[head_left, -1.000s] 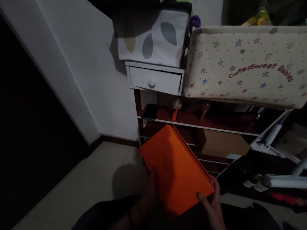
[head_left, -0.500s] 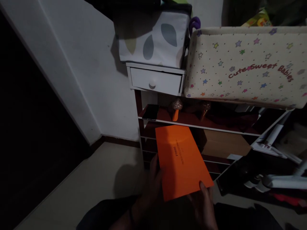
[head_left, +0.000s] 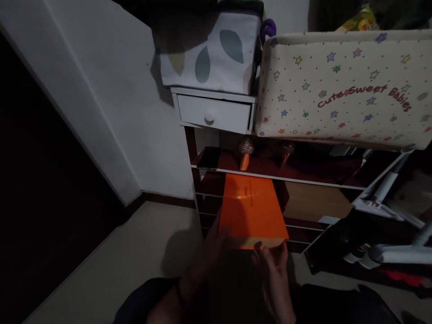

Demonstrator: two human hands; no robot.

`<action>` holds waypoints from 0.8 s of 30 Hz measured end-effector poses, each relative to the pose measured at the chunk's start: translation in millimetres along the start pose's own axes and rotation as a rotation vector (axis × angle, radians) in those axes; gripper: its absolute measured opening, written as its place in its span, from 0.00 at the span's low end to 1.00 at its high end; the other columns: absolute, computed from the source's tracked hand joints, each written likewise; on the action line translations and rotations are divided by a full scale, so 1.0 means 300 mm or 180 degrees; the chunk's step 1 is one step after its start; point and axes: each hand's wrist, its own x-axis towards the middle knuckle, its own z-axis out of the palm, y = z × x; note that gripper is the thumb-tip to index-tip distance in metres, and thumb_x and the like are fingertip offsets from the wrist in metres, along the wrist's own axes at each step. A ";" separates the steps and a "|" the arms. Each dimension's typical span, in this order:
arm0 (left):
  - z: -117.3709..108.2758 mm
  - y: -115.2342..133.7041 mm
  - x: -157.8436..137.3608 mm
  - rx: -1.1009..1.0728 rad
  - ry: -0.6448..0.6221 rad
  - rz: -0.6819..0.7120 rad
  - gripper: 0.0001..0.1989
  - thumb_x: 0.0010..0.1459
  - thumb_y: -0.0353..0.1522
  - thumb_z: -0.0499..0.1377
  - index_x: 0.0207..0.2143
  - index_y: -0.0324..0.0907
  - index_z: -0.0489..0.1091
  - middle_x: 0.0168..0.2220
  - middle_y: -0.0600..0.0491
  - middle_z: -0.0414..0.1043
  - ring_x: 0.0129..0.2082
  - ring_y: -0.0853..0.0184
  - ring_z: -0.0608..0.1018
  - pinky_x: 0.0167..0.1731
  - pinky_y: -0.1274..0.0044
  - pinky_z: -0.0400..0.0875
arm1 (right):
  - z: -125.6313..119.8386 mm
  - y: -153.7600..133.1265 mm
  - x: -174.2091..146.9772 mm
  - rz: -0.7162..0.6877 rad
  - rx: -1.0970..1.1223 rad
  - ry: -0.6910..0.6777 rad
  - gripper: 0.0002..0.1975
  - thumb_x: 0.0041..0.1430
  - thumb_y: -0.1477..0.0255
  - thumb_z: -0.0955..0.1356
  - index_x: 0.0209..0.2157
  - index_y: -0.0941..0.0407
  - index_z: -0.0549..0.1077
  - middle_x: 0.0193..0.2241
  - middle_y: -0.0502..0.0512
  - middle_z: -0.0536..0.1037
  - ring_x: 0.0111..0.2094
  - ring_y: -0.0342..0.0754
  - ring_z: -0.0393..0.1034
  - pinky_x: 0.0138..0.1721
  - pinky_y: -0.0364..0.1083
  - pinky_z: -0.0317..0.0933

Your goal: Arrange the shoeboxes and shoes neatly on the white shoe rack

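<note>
A thick orange box point(head_left: 253, 211), shaped like a book with dark lettering on its lid, lies level with its far end in an opening of the dark shoe rack. Its near side shows a cream strip between orange edges. My left hand point(head_left: 214, 240), partly blurred and in shadow, grips the box's left side near the front corner. At the near edge is my right hand point(head_left: 275, 270), its fingers apart and the fingertips against the box's front side and right corner. The box's underside and the left fingertips are hidden.
Above the box, a rack shelf point(head_left: 256, 174) holds a black phone-like slab point(head_left: 209, 158) and glittery high-heeled shoes point(head_left: 245, 155). To the right sits a brown cardboard box point(head_left: 315, 202). A white drawer point(head_left: 214, 112) and a star-patterned fabric bin point(head_left: 344, 90) stand on top.
The orange box has moved away from me into the rack and tipped from slanted to level, showing its cream near side. My right hand has shifted from its right corner towards the front edge.
</note>
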 end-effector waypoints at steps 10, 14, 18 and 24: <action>0.025 0.085 0.206 -0.0496 0.0043 -0.0060 0.42 0.61 0.60 0.61 0.66 0.42 0.72 0.67 0.41 0.72 0.68 0.46 0.73 0.69 0.57 0.67 | -0.006 -0.092 0.127 -0.0082 -0.0795 -0.0373 0.62 0.50 0.55 0.82 0.77 0.45 0.46 0.57 0.57 0.81 0.61 0.57 0.74 0.65 0.56 0.64; 0.051 0.084 0.263 -0.0511 0.0121 -0.0150 0.44 0.55 0.61 0.66 0.62 0.39 0.74 0.63 0.38 0.76 0.63 0.45 0.77 0.64 0.58 0.73 | -0.058 -0.124 0.224 -0.0255 -0.1199 -0.0609 0.57 0.51 0.57 0.81 0.75 0.49 0.54 0.53 0.57 0.82 0.57 0.58 0.77 0.64 0.59 0.65; 0.078 0.072 0.297 -0.0355 0.0427 -0.0213 0.43 0.56 0.61 0.64 0.58 0.36 0.75 0.60 0.36 0.78 0.60 0.45 0.80 0.60 0.59 0.76 | -0.154 -0.222 0.284 -0.0512 -0.1928 -0.0817 0.48 0.52 0.56 0.80 0.71 0.51 0.64 0.45 0.54 0.85 0.54 0.59 0.78 0.65 0.61 0.63; 0.092 0.076 0.298 -0.0193 0.0624 -0.0192 0.37 0.57 0.59 0.63 0.53 0.37 0.78 0.56 0.38 0.81 0.59 0.45 0.80 0.59 0.59 0.76 | -0.321 -0.457 0.320 -0.1814 -0.2536 0.0008 0.28 0.59 0.48 0.74 0.51 0.53 0.80 0.48 0.61 0.84 0.51 0.62 0.77 0.58 0.60 0.66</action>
